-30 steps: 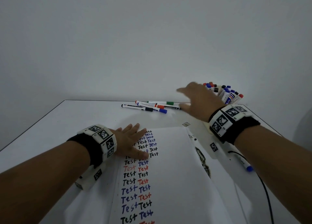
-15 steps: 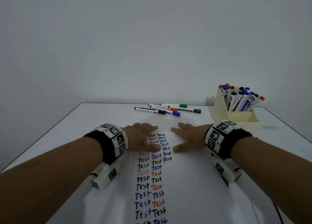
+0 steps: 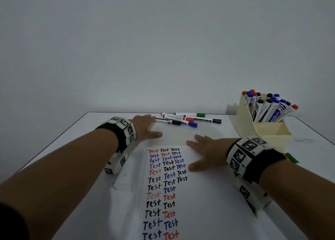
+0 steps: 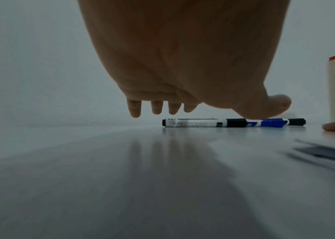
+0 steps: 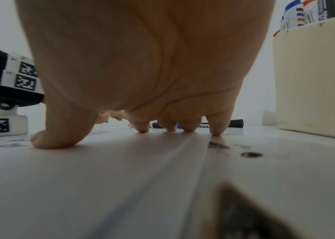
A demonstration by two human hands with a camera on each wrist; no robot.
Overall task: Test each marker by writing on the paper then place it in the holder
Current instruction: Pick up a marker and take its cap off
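Observation:
The paper (image 3: 199, 194), covered in columns of "Test" in black, blue and red, lies in front of me. My right hand (image 3: 203, 152) rests flat on its top edge, with its fingertips (image 5: 215, 131) and thumb pressing down. My left hand (image 3: 150, 125) hovers past the paper with straight fingers (image 4: 135, 111) and holds nothing. It is just left of the loose markers and near the end of a black-capped marker (image 3: 168, 121) (image 4: 193, 123). Blue-capped (image 3: 192, 124), red-capped (image 3: 187, 119) and green-capped (image 3: 190, 114) markers lie beside it. The cream holder (image 3: 253, 129) stands back right, full of markers.
The white table (image 3: 81, 140) ends at a dark edge on the left and meets the wall behind the markers. A small green object (image 3: 291, 158) shows past my right wrist. Ink smudges (image 5: 217, 145) mark the table beside the paper.
My right hand came back from the holder and settled on the paper. My left hand then left the paper and moved forward to the loose markers.

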